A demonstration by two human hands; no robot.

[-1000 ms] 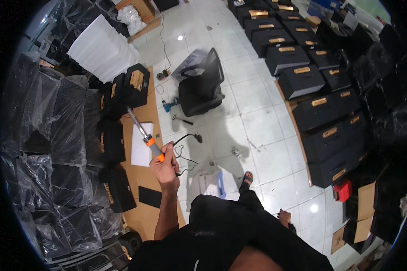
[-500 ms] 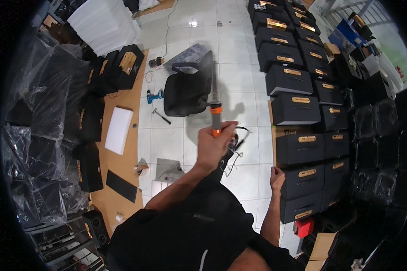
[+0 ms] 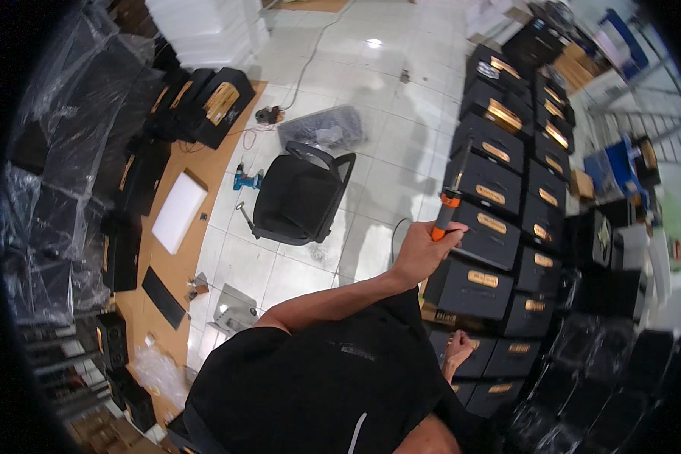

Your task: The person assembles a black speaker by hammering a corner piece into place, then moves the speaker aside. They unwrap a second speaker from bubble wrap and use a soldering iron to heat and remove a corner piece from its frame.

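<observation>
Head view: left hand grasping soldering iron; right hand, grip unclear.

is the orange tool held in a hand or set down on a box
Held: the left hand is closed around the orange tool near its lower end, with the metal shaft sticking out.

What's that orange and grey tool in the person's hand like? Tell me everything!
The tool looks like a soldering iron. Its grey handle, with orange bands, looks plastic; its long, slim shaft looks metallic and blurs toward the tip. The person's left grip clasps the handle's lower end. The shaft points away from the body, slightly rightward, in view against black boxes.
</observation>
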